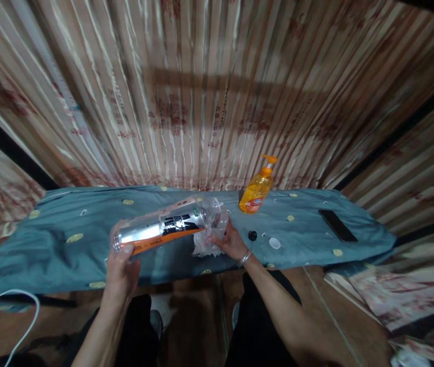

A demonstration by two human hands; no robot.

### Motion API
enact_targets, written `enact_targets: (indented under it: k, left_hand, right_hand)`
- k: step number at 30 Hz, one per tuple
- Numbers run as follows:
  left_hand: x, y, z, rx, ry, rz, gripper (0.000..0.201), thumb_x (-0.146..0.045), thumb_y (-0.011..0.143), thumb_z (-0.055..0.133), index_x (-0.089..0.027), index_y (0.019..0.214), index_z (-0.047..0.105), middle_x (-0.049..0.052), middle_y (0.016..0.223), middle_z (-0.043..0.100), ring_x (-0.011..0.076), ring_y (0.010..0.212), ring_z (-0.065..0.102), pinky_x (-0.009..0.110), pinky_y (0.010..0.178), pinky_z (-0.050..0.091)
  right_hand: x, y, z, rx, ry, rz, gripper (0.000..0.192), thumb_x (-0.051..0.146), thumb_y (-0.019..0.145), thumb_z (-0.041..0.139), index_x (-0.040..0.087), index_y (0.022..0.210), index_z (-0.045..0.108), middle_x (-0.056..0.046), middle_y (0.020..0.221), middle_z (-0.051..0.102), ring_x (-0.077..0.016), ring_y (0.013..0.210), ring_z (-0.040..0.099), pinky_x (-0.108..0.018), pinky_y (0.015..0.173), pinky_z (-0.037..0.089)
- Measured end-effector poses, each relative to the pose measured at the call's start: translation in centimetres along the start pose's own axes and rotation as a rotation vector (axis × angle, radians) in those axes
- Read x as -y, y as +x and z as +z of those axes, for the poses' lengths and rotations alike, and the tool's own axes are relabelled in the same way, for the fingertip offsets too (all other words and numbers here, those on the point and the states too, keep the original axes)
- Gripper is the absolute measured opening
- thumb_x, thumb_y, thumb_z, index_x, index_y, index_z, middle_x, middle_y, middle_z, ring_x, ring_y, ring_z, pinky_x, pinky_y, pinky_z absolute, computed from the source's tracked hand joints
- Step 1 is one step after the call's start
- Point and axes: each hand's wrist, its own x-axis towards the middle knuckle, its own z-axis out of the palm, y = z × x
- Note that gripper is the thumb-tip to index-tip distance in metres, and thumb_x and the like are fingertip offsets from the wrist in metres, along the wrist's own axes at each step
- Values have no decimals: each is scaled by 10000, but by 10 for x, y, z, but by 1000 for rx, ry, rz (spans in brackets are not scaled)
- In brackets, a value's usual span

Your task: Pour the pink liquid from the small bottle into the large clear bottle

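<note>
You had your left hand (pixel 120 267) wrapped around the bottom end of a big bottle (pixel 159 229), which slanted across the middle of the frame. Your right hand (pixel 233 244) pinched a small clear cup (pixel 220 224) by the bottle's neck. A yellow pump bottle (pixel 255 193) stood right of the middle, near a black cap (pixel 252 235).

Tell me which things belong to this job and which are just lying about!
Seemingly in the job:
long clear plastic bottle with silver and orange label, in left hand
small clear plastic piece, shape unclear, in right hand
perhaps small round black cap, flat round white disc

Seemingly just lying about:
amber plastic pump bottle with orange top
flat rectangular black phone
maybe crumpled white tissue
</note>
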Motion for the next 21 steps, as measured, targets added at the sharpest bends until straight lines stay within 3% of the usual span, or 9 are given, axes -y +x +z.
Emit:
enact_targets:
  k: [21]
  left_hand:
    - [-13, 27, 8, 62, -7, -3, 682, -405, 526, 859, -268, 1168, 673, 24, 1132, 718, 255, 1076, 643, 334, 939, 529]
  right_hand:
    - [-6, 1, 0, -33, 61, 72, 799, 378, 748, 805, 219, 1435, 429, -124, 1326, 664, -326, 1194, 657, -510, 1022, 533]
